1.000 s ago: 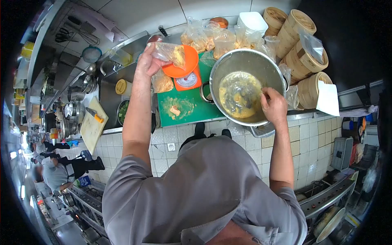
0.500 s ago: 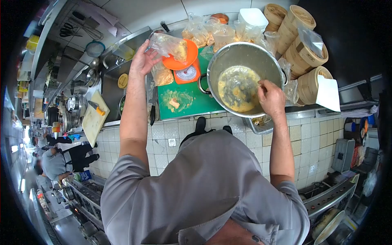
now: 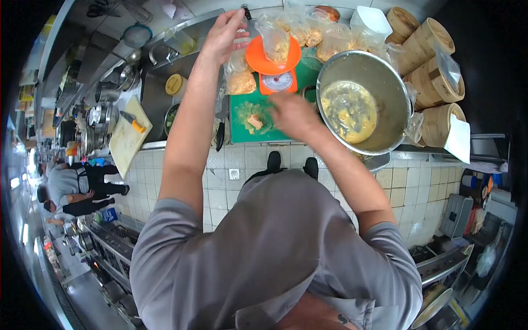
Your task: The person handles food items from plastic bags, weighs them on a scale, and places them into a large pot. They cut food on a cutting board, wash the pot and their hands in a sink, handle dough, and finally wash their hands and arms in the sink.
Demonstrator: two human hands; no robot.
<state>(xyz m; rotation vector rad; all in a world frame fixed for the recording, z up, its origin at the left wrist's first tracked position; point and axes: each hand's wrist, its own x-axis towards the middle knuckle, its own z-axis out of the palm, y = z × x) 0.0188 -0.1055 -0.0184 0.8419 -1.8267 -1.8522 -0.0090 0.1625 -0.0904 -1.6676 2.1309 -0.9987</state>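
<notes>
My left hand [image 3: 225, 37] is raised at the left of the orange scale pan [image 3: 257, 58], fingers apart and holding nothing. On the pan rests a clear plastic bag [image 3: 276, 44] with yellowish food inside. Below it is the scale's dial [image 3: 276, 82]. My right hand [image 3: 294, 115] is blurred over the green board [image 3: 247, 104], between the metal pot and a small orange-pink piece of food [image 3: 254, 121]; its fingers are smeared by motion. The big metal pot [image 3: 393, 104] holds yellow liquid with pieces in it. Another filled bag [image 3: 241, 82] lies left of the scale.
Several filled bags [image 3: 335, 41] line the back, near white containers [image 3: 371, 22] and bamboo steamers [image 3: 421, 49]. At the left are a sink [image 3: 157, 82] and a white board [image 3: 129, 135] with an orange-handled knife [image 3: 137, 127]. Two people stand far left.
My right hand has left the pot and swung left over the green board. My left hand has drawn away from the bag on the scale. The bag now stands more upright. The whole view has shifted.
</notes>
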